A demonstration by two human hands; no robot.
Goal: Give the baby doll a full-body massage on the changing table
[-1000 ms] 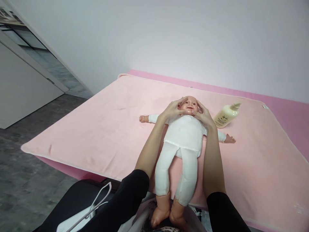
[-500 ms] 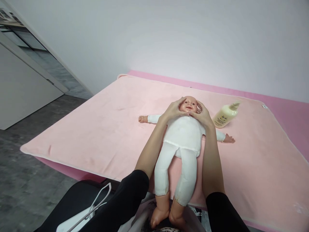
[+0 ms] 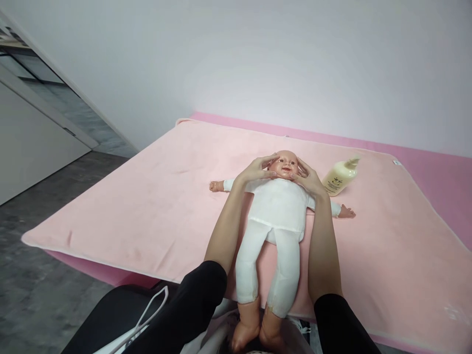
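Note:
A baby doll (image 3: 278, 206) with white cloth body and limbs lies on its back on a pink blanket (image 3: 147, 191), feet towards me. My left hand (image 3: 257, 169) lies along one side of the doll's head, fingers by the temple and thumb by the jaw. On the other side, my right hand (image 3: 310, 179) rests the same way, thumb near the chin. Both hands are open, fingers and thumbs apart, touching the head without closing round it. Just right of my right hand, a pale yellow pump bottle (image 3: 338, 178) stands on the blanket.
Under the blanket is a pink table surface (image 3: 424, 182), against a white wall (image 3: 258, 59). A white device with a cord (image 3: 138, 324) lies on a black seat (image 3: 106, 319) at lower left. Grey floor (image 3: 22, 280) shows at the left.
My thumbs have moved apart from the doll's chin, outward along the jaw towards the cheeks. The hands have spread slightly. The camera view has shifted a little.

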